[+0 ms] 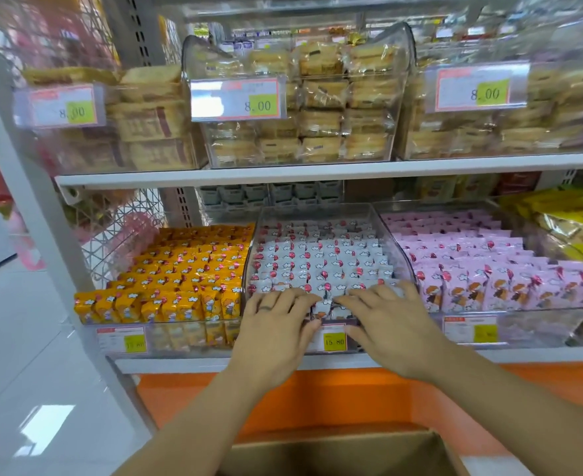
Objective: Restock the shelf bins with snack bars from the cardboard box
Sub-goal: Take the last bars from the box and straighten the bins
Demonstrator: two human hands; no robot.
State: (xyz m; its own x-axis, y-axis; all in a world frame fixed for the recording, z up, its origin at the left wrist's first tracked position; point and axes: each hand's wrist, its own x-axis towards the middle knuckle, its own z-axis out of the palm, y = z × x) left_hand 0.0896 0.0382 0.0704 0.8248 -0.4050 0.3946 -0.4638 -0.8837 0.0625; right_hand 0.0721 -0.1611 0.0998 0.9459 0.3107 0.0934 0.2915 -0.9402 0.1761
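A clear middle bin (391,235) on the lower shelf is packed with rows of white-wrapped snack bars (321,259). My left hand (276,324) and my right hand (386,321) both lie over the bin's front row, fingers spread flat on the white bars, thumbs at the bin's front lip near the price tag. Neither hand visibly grips a bar. A few white bars (322,309) show between the two hands. The cardboard box (334,451) sits open below, at the bottom edge of view; its inside is dark.
An orange-wrapped bar bin (180,269) stands to the left and a pink-wrapped bar bin (482,266) to the right. The upper shelf (283,173) carries clear bins of pastry packs. A white shelf upright (36,207) runs down the left, beside tiled floor.
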